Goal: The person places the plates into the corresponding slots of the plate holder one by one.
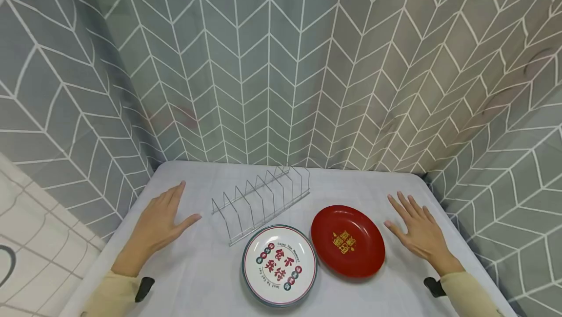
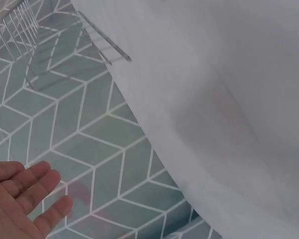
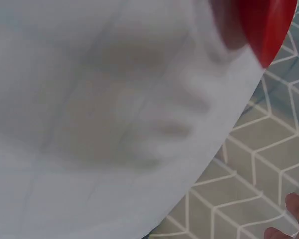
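Observation:
My left hand (image 1: 159, 222) is over the left side of the white table, fingers straight and thumb spread, holding nothing. To its right stands a wire plate rack (image 1: 263, 199), set at a slant. My right hand (image 1: 418, 231) hovers over the right side with fingers spread and nothing in it. Just left of that hand lies a red oval plate (image 1: 364, 239) with gold characters in its middle. Beside it, near the front, is a round white plate (image 1: 279, 240) with a dark rim and red lettering; more rims show beneath it. In the left wrist view, fingers (image 2: 37, 181) extend loosely.
A white cloth covers the table (image 1: 197, 278). Grey curtains (image 1: 268, 63) with a white chevron pattern hang behind and at both sides. White tiles (image 1: 39, 239) show at the lower left.

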Demonstrator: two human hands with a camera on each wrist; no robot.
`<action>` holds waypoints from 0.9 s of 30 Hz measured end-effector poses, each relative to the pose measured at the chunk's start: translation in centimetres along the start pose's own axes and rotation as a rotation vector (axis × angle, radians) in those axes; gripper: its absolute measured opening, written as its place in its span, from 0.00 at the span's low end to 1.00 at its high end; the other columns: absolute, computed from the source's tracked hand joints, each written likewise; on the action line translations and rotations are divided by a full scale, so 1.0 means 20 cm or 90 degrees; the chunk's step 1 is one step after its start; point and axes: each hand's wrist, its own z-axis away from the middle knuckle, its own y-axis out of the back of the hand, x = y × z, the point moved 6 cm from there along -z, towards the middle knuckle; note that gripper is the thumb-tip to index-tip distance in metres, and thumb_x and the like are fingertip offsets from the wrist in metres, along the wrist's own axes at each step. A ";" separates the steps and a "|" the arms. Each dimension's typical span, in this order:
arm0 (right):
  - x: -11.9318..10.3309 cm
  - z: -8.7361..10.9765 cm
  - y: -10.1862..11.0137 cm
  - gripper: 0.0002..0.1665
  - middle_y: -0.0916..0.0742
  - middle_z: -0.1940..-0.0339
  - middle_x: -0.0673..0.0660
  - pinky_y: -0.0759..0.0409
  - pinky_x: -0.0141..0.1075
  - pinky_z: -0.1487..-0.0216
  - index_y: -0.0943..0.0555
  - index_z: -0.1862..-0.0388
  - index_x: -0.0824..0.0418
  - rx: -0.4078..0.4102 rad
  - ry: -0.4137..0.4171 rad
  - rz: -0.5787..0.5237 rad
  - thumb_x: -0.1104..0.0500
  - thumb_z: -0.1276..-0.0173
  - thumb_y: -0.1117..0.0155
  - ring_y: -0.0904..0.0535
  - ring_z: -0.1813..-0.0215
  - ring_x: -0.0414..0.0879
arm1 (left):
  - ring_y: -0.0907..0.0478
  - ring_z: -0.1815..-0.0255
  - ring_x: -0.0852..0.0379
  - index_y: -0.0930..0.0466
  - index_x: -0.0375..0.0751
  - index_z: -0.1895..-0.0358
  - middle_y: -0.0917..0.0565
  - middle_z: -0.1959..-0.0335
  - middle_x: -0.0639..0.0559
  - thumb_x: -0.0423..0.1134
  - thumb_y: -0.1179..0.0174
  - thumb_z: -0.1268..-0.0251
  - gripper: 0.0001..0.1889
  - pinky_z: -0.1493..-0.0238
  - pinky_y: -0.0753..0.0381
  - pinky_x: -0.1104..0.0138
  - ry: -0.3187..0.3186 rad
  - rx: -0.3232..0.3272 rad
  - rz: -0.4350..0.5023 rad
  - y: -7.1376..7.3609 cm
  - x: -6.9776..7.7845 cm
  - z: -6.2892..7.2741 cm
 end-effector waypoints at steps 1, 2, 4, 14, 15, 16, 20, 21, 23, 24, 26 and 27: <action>-0.03 0.00 0.00 0.45 0.38 0.22 0.63 0.67 0.56 0.19 0.45 0.20 0.46 0.002 0.008 -0.002 0.39 0.32 0.42 0.50 0.20 0.61 | 0.29 0.37 0.31 0.43 0.27 0.27 0.29 0.35 0.29 0.62 0.37 0.41 0.50 0.41 0.27 0.39 -0.006 0.003 0.007 -0.01 0.02 0.00; -0.06 -0.01 0.00 0.45 0.37 0.22 0.63 0.67 0.55 0.19 0.45 0.21 0.46 0.004 0.015 -0.003 0.39 0.33 0.42 0.50 0.20 0.60 | 0.29 0.37 0.32 0.43 0.27 0.27 0.28 0.35 0.30 0.62 0.36 0.42 0.51 0.41 0.27 0.40 -0.011 0.005 0.015 -0.01 0.03 0.00; -0.11 -0.02 -0.01 0.45 0.36 0.23 0.63 0.65 0.54 0.19 0.44 0.21 0.46 0.007 0.028 -0.006 0.39 0.33 0.42 0.49 0.20 0.59 | 0.29 0.37 0.33 0.43 0.29 0.27 0.28 0.35 0.31 0.62 0.35 0.44 0.51 0.40 0.27 0.41 -0.019 0.007 0.029 -0.03 0.06 0.00; -0.40 -0.06 -0.03 0.47 0.31 0.24 0.59 0.71 0.36 0.19 0.40 0.22 0.47 -0.003 0.077 -0.047 0.38 0.38 0.36 0.39 0.25 0.62 | 0.29 0.34 0.35 0.45 0.33 0.25 0.29 0.32 0.33 0.65 0.35 0.46 0.54 0.36 0.27 0.42 -0.021 -0.032 0.081 -0.14 0.14 -0.05; -0.45 -0.06 -0.04 0.48 0.30 0.25 0.59 0.68 0.38 0.18 0.39 0.23 0.47 -0.004 0.091 -0.053 0.39 0.39 0.34 0.38 0.25 0.61 | 0.30 0.33 0.35 0.46 0.34 0.24 0.30 0.31 0.34 0.66 0.35 0.46 0.54 0.36 0.28 0.41 -0.015 -0.040 0.091 -0.15 0.15 -0.06; -0.51 -0.05 -0.04 0.48 0.30 0.25 0.58 0.64 0.40 0.17 0.38 0.23 0.47 -0.004 0.107 -0.060 0.39 0.41 0.32 0.36 0.26 0.61 | 0.31 0.32 0.36 0.46 0.35 0.24 0.31 0.31 0.34 0.66 0.35 0.46 0.55 0.35 0.28 0.41 -0.010 -0.049 0.099 -0.17 0.16 -0.06; -0.72 -0.03 -0.05 0.51 0.28 0.27 0.55 0.39 0.55 0.25 0.36 0.24 0.48 -0.015 0.174 -0.078 0.37 0.45 0.29 0.32 0.27 0.57 | 0.34 0.30 0.36 0.47 0.35 0.23 0.33 0.29 0.35 0.68 0.36 0.47 0.56 0.34 0.29 0.41 0.006 -0.072 0.136 -0.23 0.19 -0.08; -0.76 -0.03 -0.06 0.52 0.27 0.27 0.54 0.34 0.57 0.28 0.36 0.24 0.48 -0.019 0.188 -0.082 0.36 0.45 0.29 0.32 0.28 0.56 | 0.34 0.30 0.36 0.48 0.35 0.23 0.33 0.29 0.35 0.69 0.36 0.47 0.56 0.33 0.29 0.41 0.008 -0.075 0.145 -0.24 0.19 -0.09; -0.83 -0.02 -0.09 0.52 0.26 0.27 0.53 0.31 0.57 0.30 0.36 0.24 0.49 -0.038 0.202 -0.091 0.34 0.45 0.30 0.31 0.27 0.54 | 0.35 0.29 0.36 0.48 0.35 0.23 0.34 0.28 0.35 0.69 0.35 0.48 0.57 0.33 0.30 0.42 0.011 -0.087 0.161 -0.27 0.20 -0.10; -0.86 -0.02 -0.10 0.52 0.26 0.28 0.53 0.30 0.57 0.30 0.36 0.24 0.50 -0.051 0.206 -0.100 0.34 0.45 0.31 0.31 0.27 0.54 | 0.35 0.29 0.36 0.48 0.35 0.23 0.35 0.28 0.35 0.69 0.35 0.48 0.57 0.33 0.30 0.41 0.014 -0.094 0.169 -0.28 0.21 -0.10; -0.90 -0.02 -0.14 0.51 0.25 0.28 0.51 0.30 0.55 0.29 0.35 0.25 0.50 -0.090 0.200 -0.115 0.32 0.44 0.33 0.32 0.27 0.53 | 0.37 0.28 0.35 0.49 0.36 0.23 0.36 0.27 0.34 0.69 0.35 0.49 0.58 0.32 0.31 0.41 0.022 -0.110 0.178 -0.30 0.21 -0.10; -0.91 -0.03 -0.16 0.51 0.25 0.28 0.51 0.31 0.55 0.28 0.35 0.25 0.50 -0.113 0.194 -0.126 0.31 0.43 0.34 0.32 0.26 0.52 | 0.37 0.28 0.35 0.50 0.37 0.23 0.37 0.27 0.34 0.69 0.34 0.49 0.58 0.32 0.31 0.41 0.025 -0.117 0.183 -0.31 0.21 -0.10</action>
